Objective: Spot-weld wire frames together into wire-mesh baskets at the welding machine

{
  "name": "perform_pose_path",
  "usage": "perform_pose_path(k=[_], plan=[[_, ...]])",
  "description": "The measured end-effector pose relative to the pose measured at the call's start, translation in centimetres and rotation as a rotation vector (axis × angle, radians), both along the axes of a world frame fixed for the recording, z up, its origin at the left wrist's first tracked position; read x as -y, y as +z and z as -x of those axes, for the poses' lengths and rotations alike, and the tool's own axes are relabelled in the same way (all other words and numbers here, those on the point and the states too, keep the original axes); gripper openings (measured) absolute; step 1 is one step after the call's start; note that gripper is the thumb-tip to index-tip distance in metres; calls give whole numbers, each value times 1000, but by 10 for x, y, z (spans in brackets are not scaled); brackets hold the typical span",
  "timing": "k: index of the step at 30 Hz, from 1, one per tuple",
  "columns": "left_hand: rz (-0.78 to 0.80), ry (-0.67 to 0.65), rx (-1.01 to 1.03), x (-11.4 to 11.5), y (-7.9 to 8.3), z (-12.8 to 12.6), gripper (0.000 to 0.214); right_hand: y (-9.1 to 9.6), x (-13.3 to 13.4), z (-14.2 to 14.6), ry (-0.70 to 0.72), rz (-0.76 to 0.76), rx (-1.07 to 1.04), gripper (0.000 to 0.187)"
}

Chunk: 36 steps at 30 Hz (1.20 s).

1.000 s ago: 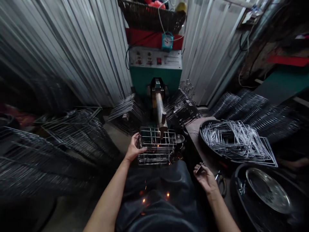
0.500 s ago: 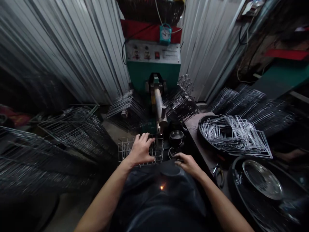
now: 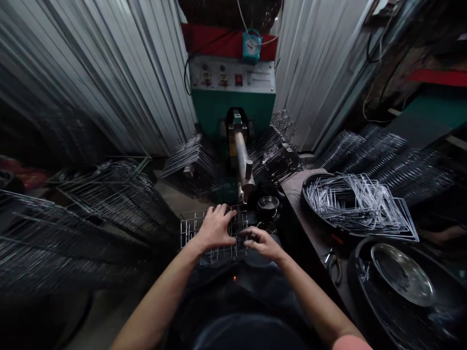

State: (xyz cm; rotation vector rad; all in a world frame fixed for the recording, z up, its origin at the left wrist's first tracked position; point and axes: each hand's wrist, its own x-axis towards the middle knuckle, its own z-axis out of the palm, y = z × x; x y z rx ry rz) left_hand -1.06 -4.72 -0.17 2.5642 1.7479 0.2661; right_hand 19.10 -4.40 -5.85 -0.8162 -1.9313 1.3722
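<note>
A wire basket (image 3: 187, 228) of crossed metal rods is in front of me, under the tip of a spot welder's arm (image 3: 242, 158). My left hand (image 3: 214, 231) grips it from above, with fingers over the far side and thumb on the near side. Close to the basket's right side is my right hand (image 3: 263, 244), its fingers curled together; whatever they may hold is too small and dark to tell. A small round metal bowl (image 3: 268, 204) stands just beyond that hand. One tiny spark glows over my dark apron (image 3: 233, 311).
Ahead stands the green welder cabinet (image 3: 233, 104) with its switches. Stacked wire frames (image 3: 193, 167) flank it, and more wire racks (image 3: 120, 204) lie left. At right are a tub of wire frames (image 3: 359, 201), pliers (image 3: 333, 266) and a black tub holding a metal dish (image 3: 403, 274).
My right hand has moved left, from beside the bowls to the basket's right side. My left hand keeps its grip. The spark over the apron has shrunk.
</note>
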Motion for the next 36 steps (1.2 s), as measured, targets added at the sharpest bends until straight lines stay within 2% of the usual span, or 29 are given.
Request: perform_pose_path(k=[5,11,17,24,31,36], plan=[[9,-9,-13,-4,1,-5,77,-5,-10,-2,-61,-292,60,21],[-5,-28,-37,-7,-1,-2,80,-10,-8,0,-97,-451,82,26],[-7,-31,-38,-15,-4,4,80,-11,-11,6,-164,-488,109,26],[34,10,-17,-30,0,0,79,1,-28,8,-180,-454,159,16],[34,4,2,-31,-1,-1,76,4,-24,9,-216,-446,200,16],[23,52,11,-50,0,0,75,5,-42,13,-277,-471,259,17]])
